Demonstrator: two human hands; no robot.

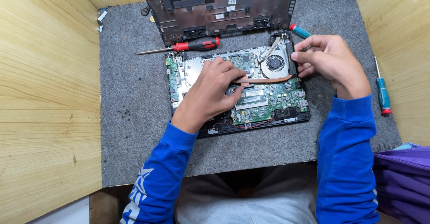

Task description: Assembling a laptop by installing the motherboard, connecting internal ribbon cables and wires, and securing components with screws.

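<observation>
An opened laptop base [251, 112] lies on a grey felt mat [134, 130], its green circuit board [277, 99] and round cooling fan [274, 63] bare. My left hand [210, 92] rests on the middle of the board, fingertips pinching the copper heat pipe [268, 79] near its left end. At the fan's right edge, my right hand [329, 60] has its fingers closed around a teal-handled screwdriver [299, 30], whose red-tipped end sticks out behind the fingers. Both arms wear blue sleeves.
The removed laptop cover [219, 4] lies at the back of the mat. In front of it is a red-and-black screwdriver [188, 45]. A second teal screwdriver [382, 92] lies at the mat's right edge. Wooden walls enclose both sides. Purple cloth [403, 179] sits at lower right.
</observation>
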